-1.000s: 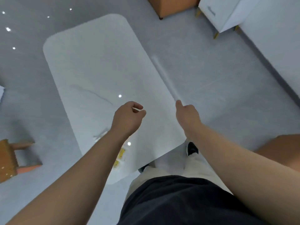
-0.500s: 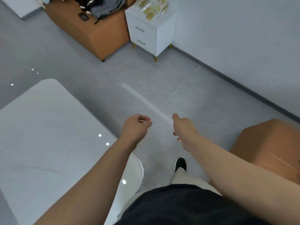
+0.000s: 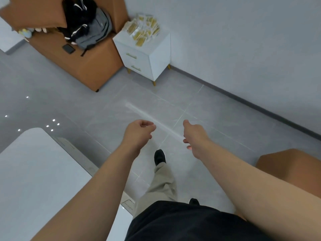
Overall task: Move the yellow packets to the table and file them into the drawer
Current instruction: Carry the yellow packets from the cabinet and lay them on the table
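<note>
A dark garment [image 3: 182, 223] fills the bottom edge, and both bare forearms reach forward from it. To the left, close by, lies the table [image 3: 34, 171]: a white, glossy top with a rounded corner. Below the arms a beige trouser leg [image 3: 161, 185] strides out, ending in a black shoe [image 3: 159, 156] on the floor [image 3: 217, 119].

The left hand [image 3: 139, 134] hangs in the air with its fingers loosely curled and the thumb close to the forefinger; nothing shows in its grip. The right hand [image 3: 195, 136] is also in the air, thumb pointing ahead, fingers slackly bent beneath, holding nothing. The two are apart, over bare floor.

The floor is grey tile with pale joints, shiny enough to carry a light streak and small bright spots at left. An orange-brown stool [image 3: 291, 167] sits at the right edge.

Farther off, an orange-brown sofa [image 3: 86, 66] carries a grey and black backpack [image 3: 92, 28] and a dark phone [image 3: 68, 49]. Just beside it, in the corner, stands a white cabinet [image 3: 159, 56] on short gold legs, with two drawers [image 3: 133, 62], both closed, each with a greenish handle. The packets [image 3: 144, 30] lie on top of it, well away from the table and both hands: a loose, overlapping heap of clear pouches with yellow contents. A pale grey wall [image 3: 243, 40] with a dark skirting runs behind.
</note>
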Demonstrator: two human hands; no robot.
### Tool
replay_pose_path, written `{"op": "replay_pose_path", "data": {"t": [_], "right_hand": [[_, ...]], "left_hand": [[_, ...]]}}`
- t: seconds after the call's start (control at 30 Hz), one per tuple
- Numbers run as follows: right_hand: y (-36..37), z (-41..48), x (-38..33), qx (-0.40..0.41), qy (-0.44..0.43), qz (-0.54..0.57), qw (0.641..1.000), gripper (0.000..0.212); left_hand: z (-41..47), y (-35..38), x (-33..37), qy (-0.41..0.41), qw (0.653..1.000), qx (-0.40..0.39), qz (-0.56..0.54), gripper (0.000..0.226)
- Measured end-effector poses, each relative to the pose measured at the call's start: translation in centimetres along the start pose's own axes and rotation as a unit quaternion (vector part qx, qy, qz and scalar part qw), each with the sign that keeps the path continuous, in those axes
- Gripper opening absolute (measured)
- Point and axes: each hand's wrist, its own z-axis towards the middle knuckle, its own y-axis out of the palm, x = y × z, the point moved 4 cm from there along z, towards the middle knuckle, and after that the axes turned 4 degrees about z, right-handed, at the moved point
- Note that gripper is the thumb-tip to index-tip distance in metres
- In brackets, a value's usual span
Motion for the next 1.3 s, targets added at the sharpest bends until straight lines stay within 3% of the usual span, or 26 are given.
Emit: {"op": "replay_pose_path", "data": {"t": [0.5, 0.83, 1.3], "right_hand": [[14.9, 17.3, -26.9, 0.021, 0.009, 0.042, 0.999, 0.050], [21.7, 34.6, -43.6, 0.024, 0.008, 0.035, 0.999, 0.041], [30.4, 53.1, -64.0, -0.030, 0.024, -0.152, 0.988, 0.038]], "left_hand": [[30.8, -12.7, 16.7, 0.014, 0.999, -0.017, 0.038, 0.016], [52.7, -15.1, 25.9, -0.006, 0.997, -0.022, 0.076, 0.012], [77.1, -18.4, 39.8, -0.060, 0.993, -0.048, 0.095, 0.006]]}}
